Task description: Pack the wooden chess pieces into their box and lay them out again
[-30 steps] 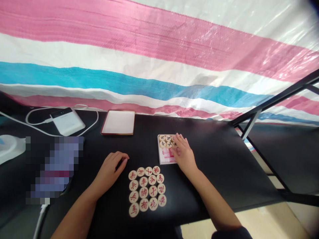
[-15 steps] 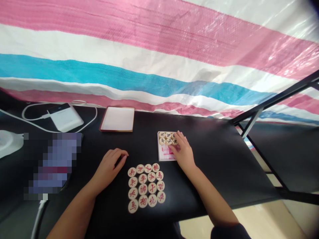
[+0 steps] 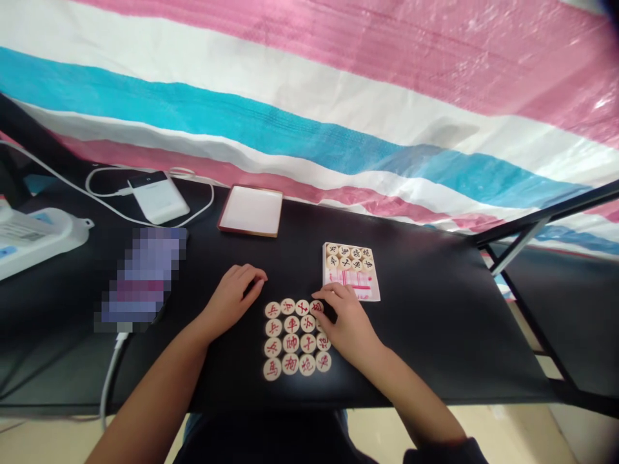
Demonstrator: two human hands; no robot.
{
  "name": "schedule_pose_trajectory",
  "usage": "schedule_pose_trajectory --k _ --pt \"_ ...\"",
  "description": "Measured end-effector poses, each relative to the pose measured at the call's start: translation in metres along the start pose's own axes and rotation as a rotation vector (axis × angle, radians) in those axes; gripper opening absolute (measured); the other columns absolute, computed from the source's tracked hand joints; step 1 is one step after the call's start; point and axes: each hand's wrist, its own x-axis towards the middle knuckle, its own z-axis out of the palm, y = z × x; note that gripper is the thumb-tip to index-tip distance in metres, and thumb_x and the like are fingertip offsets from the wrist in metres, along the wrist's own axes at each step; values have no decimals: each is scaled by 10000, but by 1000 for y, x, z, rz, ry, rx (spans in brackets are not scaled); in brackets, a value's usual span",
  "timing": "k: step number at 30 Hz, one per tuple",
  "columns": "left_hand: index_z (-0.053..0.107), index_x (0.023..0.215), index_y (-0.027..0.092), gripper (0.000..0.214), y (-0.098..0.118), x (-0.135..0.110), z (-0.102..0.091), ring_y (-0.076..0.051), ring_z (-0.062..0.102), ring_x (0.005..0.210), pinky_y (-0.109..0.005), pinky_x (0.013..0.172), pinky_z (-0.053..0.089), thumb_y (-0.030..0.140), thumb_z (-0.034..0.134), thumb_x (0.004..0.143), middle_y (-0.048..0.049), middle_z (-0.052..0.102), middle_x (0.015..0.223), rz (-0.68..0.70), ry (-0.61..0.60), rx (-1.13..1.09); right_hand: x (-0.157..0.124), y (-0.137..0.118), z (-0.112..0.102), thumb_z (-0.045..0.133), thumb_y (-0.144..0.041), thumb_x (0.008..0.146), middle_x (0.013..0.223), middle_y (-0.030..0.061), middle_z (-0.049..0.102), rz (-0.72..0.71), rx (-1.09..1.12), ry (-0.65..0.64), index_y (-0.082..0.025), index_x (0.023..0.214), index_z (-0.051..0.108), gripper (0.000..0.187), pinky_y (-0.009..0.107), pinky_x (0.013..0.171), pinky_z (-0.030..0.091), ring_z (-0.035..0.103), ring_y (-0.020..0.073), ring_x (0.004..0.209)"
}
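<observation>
Wooden Chinese chess pieces [image 3: 291, 343] with red characters lie face up in a square block of rows on the black table. My right hand [image 3: 351, 322] is over the block's far right corner, its thumb and index finger around the edge of a corner piece [image 3: 316, 307]; some pieces beside it are partly hidden. Just beyond is a shallow white box [image 3: 376, 291], with two rows of black-character pieces [image 3: 345, 263] at its far side and a pink-printed bottom showing. My left hand [image 3: 235, 293] rests on the table left of the block, fingers curled together, holding nothing.
A box lid [image 3: 251, 209] lies inside up at the back. To the left are a white power bank [image 3: 162, 200] with a cable, a blurred-out phone [image 3: 145, 277] on a cable, and a power strip [image 3: 43, 235]. A striped sheet [image 3: 309, 142] hangs behind; a metal frame [image 3: 520, 248] stands right.
My right hand has moved from the box back to the red pieces. Two black pieces that it covered now show at the right end of the box's rows. The view has shifted.
</observation>
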Motion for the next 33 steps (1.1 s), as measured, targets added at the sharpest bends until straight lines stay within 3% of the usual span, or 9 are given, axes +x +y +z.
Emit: schedule_pose_trajectory --k 6,12,15,21,27,29,33 --pt "542 879 172 203 -2 0 1 -187 491 795 -330 781 378 287 375 881 -41 578 845 17 3 13 2 -4 -5 530 -118 728 928 64 604 -17 -134 -116 -183 958 633 261 371 793 459 497 219 879" --pt "535 880 179 181 -3 -1 2 -186 490 803 -330 791 376 274 382 880 -37 575 851 16 2 15 3 -10 -2 496 -139 762 928 80 604 12 -140 -109 -169 966 616 239 353 793 460 519 212 906" --pt "532 874 184 174 -3 -1 3 -184 486 800 -327 782 377 271 382 880 -34 572 845 15 5 10 1 -11 -7 488 -184 785 943 71 607 25 -68 -50 -180 987 595 229 344 801 453 528 203 912" --pt "537 866 182 186 -2 1 2 -183 490 773 -329 763 380 278 378 874 -34 575 819 27 17 -2 8 1 -21 528 -275 768 919 50 617 199 -41 258 -194 924 550 177 345 755 435 526 207 881" --pt "538 866 175 184 -2 0 1 -183 490 772 -329 753 384 272 382 872 -38 577 822 31 17 -14 16 14 -25 518 -364 773 971 72 610 274 -56 366 -184 979 534 274 345 721 419 512 213 852" --pt "538 868 175 184 -2 0 1 -183 489 775 -331 755 384 269 380 872 -38 577 823 30 16 -11 15 18 -27 494 -341 785 928 65 619 284 -63 375 -188 928 555 218 345 728 413 516 205 823" --pt "539 873 184 185 -2 0 1 -184 488 779 -333 763 383 270 374 876 -35 578 831 20 14 -1 12 26 -24 490 -275 769 850 51 640 271 -57 249 -192 804 585 131 355 752 412 529 204 808"
